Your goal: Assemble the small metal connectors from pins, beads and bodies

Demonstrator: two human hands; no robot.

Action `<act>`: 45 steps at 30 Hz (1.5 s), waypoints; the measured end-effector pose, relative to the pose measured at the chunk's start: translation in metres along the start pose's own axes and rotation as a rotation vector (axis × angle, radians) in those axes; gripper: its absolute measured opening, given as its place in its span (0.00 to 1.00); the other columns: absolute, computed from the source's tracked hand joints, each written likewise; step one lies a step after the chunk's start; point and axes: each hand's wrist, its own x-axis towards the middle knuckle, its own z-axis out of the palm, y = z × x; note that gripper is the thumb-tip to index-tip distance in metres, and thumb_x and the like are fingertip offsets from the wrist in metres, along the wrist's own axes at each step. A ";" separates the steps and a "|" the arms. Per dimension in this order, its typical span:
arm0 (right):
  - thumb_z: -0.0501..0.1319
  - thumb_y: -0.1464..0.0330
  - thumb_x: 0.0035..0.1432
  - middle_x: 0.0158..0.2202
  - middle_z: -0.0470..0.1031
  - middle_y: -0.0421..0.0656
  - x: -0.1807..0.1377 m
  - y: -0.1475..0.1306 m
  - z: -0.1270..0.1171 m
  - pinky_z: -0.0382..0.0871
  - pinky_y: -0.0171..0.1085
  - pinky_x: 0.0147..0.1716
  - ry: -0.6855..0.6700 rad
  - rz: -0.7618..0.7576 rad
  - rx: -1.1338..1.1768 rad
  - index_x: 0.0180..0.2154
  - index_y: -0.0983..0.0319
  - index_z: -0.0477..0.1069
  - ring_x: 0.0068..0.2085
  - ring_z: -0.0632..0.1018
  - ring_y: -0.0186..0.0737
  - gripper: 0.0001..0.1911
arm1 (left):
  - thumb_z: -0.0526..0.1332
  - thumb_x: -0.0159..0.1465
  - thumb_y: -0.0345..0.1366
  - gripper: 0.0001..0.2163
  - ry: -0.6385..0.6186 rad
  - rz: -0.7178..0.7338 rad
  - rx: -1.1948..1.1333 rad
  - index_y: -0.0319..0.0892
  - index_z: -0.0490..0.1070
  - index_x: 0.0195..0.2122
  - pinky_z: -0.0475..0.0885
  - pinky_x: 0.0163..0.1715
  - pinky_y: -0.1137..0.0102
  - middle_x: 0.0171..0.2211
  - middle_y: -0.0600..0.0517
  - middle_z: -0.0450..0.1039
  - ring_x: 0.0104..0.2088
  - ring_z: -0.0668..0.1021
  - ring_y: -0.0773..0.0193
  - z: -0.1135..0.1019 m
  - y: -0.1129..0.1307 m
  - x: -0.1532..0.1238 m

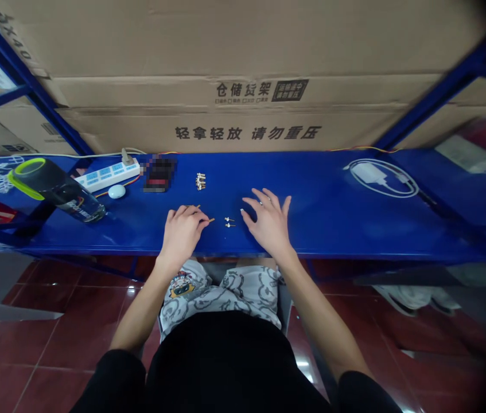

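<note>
My left hand (182, 230) rests at the blue tabletop (324, 201), thumb and fingers closed on a small brass-coloured tube (211, 220). The tip of a second brass-coloured piece (198, 206) shows past its knuckles; the rest is hidden. Two thin pins with white collars, an upper pin (229, 219) and a lower pin (229, 225), lie between my hands. To their right, my right hand (269, 222) hovers or rests over the table with fingers spread and apart. A tiny white spot shows at its thumb tip, too small to identify. Farther back sits a cluster of small brass-and-white pieces (200, 181).
Toward the left are a dark bottle (68, 192) with a lime-green lid ring, a white power strip (109, 176), a white oval object (117, 191) and a dark, blurred-out item (159, 175). A white charger with coiled cable (369, 173) lies right. Cardboard (247, 46) walls the back.
</note>
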 end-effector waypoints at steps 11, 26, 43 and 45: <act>0.57 0.66 0.69 0.49 0.82 0.44 0.003 0.002 -0.001 0.45 0.71 0.66 0.076 -0.063 0.142 0.38 0.56 0.79 0.58 0.76 0.52 0.11 | 0.59 0.72 0.38 0.06 0.106 0.068 -0.465 0.46 0.76 0.42 0.67 0.46 0.64 0.40 0.53 0.79 0.41 0.76 0.59 0.019 0.005 0.017; 0.62 0.62 0.67 0.44 0.84 0.41 0.001 -0.004 -0.015 0.77 0.46 0.49 0.035 -0.157 0.587 0.45 0.54 0.81 0.44 0.83 0.44 0.10 | 0.58 0.72 0.43 0.11 0.028 -0.015 -0.868 0.44 0.77 0.42 0.70 0.40 0.68 0.40 0.51 0.80 0.40 0.78 0.60 0.028 0.010 0.019; 0.63 0.63 0.66 0.40 0.85 0.40 0.000 -0.004 -0.015 0.77 0.44 0.44 0.057 -0.257 0.555 0.42 0.53 0.82 0.40 0.83 0.43 0.08 | 0.58 0.72 0.43 0.11 0.031 -0.037 -0.935 0.43 0.76 0.41 0.70 0.44 0.67 0.40 0.51 0.80 0.40 0.78 0.60 0.029 0.010 0.018; 0.63 0.63 0.66 0.40 0.85 0.41 0.000 -0.004 -0.015 0.76 0.45 0.44 0.053 -0.251 0.530 0.42 0.53 0.82 0.40 0.83 0.43 0.08 | 0.59 0.72 0.43 0.11 0.033 -0.037 -0.926 0.44 0.77 0.41 0.70 0.44 0.67 0.39 0.51 0.80 0.40 0.78 0.60 0.029 0.010 0.019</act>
